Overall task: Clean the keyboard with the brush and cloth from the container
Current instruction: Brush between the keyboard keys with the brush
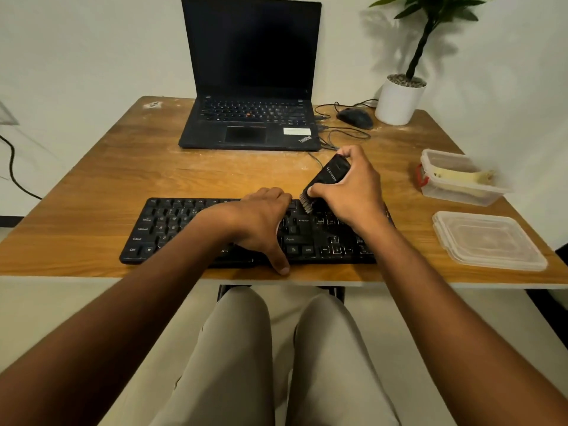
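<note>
A black keyboard (172, 229) lies along the near edge of the wooden table (101, 179). My left hand (261, 219) spans its middle, fingers curled over the far edge and thumb at the near edge. My right hand (353, 189) grips a black brush (330, 176), tilted, with its bristles touching the keys at the keyboard's upper right. A clear plastic container (455, 192) at the right holds a yellow cloth (461, 176). Part of the keyboard is hidden under my hands.
An open black laptop (252, 87) stands at the back centre, with cables and a dark mouse (355, 117) to its right. A white plant pot (399, 99) sits at the back right corner. The container's clear lid (488, 239) lies near the right front edge.
</note>
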Available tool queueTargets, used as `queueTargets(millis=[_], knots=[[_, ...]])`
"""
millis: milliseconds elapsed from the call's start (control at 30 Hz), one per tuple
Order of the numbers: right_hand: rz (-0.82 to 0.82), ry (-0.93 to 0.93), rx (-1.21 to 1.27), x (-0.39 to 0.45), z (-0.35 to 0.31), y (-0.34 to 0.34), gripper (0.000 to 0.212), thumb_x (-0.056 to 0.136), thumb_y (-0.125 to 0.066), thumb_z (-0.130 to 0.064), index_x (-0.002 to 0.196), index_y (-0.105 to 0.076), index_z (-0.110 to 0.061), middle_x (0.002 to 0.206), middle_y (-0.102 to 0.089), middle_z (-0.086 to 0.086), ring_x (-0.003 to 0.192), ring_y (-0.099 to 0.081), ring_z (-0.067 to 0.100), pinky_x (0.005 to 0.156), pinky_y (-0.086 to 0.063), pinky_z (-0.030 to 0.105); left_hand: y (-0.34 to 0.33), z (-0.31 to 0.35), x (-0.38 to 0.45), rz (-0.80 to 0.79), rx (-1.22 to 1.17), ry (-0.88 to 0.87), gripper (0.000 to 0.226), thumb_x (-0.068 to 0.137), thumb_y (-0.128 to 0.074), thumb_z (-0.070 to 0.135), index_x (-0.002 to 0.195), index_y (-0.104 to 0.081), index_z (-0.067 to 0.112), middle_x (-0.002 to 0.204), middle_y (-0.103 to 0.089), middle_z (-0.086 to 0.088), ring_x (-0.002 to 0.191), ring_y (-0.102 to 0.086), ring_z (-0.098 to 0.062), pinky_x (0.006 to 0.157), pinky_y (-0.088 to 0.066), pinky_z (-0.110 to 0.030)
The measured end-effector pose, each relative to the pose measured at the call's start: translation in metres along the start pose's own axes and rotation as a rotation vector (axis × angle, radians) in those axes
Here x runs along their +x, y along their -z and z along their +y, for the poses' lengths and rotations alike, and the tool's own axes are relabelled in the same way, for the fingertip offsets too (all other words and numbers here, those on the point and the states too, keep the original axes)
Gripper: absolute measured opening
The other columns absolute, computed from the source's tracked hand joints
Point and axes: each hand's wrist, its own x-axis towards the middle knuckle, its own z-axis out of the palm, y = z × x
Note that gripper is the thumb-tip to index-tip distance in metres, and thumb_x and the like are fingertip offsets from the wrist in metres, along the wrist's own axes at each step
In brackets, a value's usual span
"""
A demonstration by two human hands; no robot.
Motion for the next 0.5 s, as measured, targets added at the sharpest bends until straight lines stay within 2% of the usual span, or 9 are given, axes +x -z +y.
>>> queueTargets(millis=[167, 233, 333, 400, 500], knots=[[0.051, -0.028, -0.142, 0.003, 0.015, 0.023, 0.061, 0.067, -0.091, -0.022, 0.116, -0.055, -0.027, 0.089, -0.058, -0.015, 0.078, -0.057, 0.002, 0.059, -0.047, 0.020, -0.001, -0.002, 0.002, -0.009, 0.019, -0.003, 0.137, 0.057, -0.094, 0.060, 0.162, -0.016, 0.019, 0.161, -0.026, 0.000, 0.149, -0.024, -0.023, 0.123, -0.030, -0.045], [0.101, -0.057, -0.221, 0.007, 0.021, 0.038, 0.059, 0.067, -0.090, -0.025, 0.116, -0.058, -0.027, 0.094, -0.062, -0.008, 0.085, -0.062, 0.014, 0.064, -0.049, 0.025, -0.001, -0.002, 0.002, -0.011, 0.030, -0.004, 0.136, 0.057, -0.094, 0.060, 0.161, -0.017, 0.019, 0.160, -0.027, 0.000, 0.148, -0.025, -0.023, 0.122, -0.031, -0.046], [0.179, -0.039, -0.353, 0.009, 0.023, 0.049, 0.059, 0.066, -0.089, -0.032, 0.115, -0.056, -0.028, 0.105, -0.065, -0.001, 0.102, -0.061, 0.027, 0.081, -0.055, 0.038, 0.000, 0.000, 0.003, -0.015, 0.052, -0.002, 0.135, 0.057, -0.094, 0.060, 0.160, -0.018, 0.018, 0.158, -0.029, 0.000, 0.146, -0.026, -0.023, 0.121, -0.033, -0.046], [0.170, -0.026, -0.307, 0.008, 0.013, 0.046, 0.060, 0.068, -0.090, -0.029, 0.118, -0.057, -0.029, 0.105, -0.062, -0.005, 0.101, -0.060, 0.022, 0.077, -0.051, 0.031, 0.000, 0.001, 0.003, -0.019, 0.059, 0.002, 0.135, 0.058, -0.094, 0.059, 0.161, -0.017, 0.018, 0.158, -0.028, 0.000, 0.146, -0.026, -0.023, 0.121, -0.033, -0.046], [0.048, -0.061, -0.131, 0.001, -0.009, 0.025, 0.059, 0.066, -0.092, -0.023, 0.115, -0.060, -0.027, 0.102, -0.062, -0.009, 0.091, -0.060, 0.012, 0.063, -0.047, 0.021, 0.001, 0.002, 0.003, -0.025, 0.066, 0.008, 0.134, 0.058, -0.094, 0.059, 0.160, -0.018, 0.018, 0.157, -0.029, 0.000, 0.145, -0.026, -0.023, 0.121, -0.034, -0.046]])
